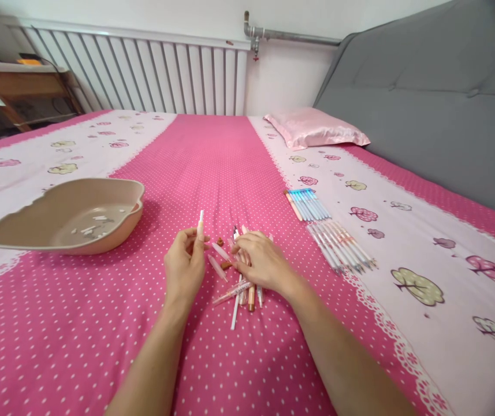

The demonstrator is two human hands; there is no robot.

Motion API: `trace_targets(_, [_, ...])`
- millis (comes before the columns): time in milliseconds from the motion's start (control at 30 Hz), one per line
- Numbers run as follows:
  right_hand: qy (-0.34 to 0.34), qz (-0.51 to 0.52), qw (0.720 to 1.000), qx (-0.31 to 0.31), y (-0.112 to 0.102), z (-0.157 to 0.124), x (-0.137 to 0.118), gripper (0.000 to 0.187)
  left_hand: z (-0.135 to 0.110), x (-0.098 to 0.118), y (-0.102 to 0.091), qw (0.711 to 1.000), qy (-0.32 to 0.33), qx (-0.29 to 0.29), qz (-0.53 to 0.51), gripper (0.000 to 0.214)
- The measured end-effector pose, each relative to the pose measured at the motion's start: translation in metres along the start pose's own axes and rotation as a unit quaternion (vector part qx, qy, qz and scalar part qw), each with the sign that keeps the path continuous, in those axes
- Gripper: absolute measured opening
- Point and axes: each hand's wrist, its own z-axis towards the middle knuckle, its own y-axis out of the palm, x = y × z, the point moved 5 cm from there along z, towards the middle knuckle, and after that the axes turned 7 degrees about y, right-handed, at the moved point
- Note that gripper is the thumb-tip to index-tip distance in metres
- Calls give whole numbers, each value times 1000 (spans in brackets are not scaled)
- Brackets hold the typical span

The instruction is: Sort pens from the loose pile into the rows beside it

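Observation:
My left hand (185, 263) pinches a pale pink pen barrel (200, 223) that points upward, above the pink dotted bedspread (212, 167). My right hand (262, 260) rests palm down on a loose pile of pens and pen parts (239, 289), its fingers curled onto something in the pile that I cannot make out. Small brown caps (220, 241) and clear pink caps (220, 252) lie between the two hands.
A beige scalloped basin (69, 216) with small scraps inside sits at the left. Rows of assembled pens (329, 228) lie to the right. A pink pillow (314, 127) and a grey headboard (438, 98) are behind, with a white radiator (143, 72) along the wall.

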Motion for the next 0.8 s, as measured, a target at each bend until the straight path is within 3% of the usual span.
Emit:
trace_targets(100, [25,14,1000,0,-1,1,3,10,0,0,0,1000,0,-5,2,25])
trace_targets(367, [81,20,996,23,-2,3,13,26,0,-3,0,1000,4,-5,-2,25])
trace_targets(600, [161,-20,984,69,-7,1,24,30,-1,-2,0,1000,0,-10,-7,26])
trace_targets(800, [165,-14,983,81,-7,2,25,31,0,-3,2,1000,-5,-8,-14,26])
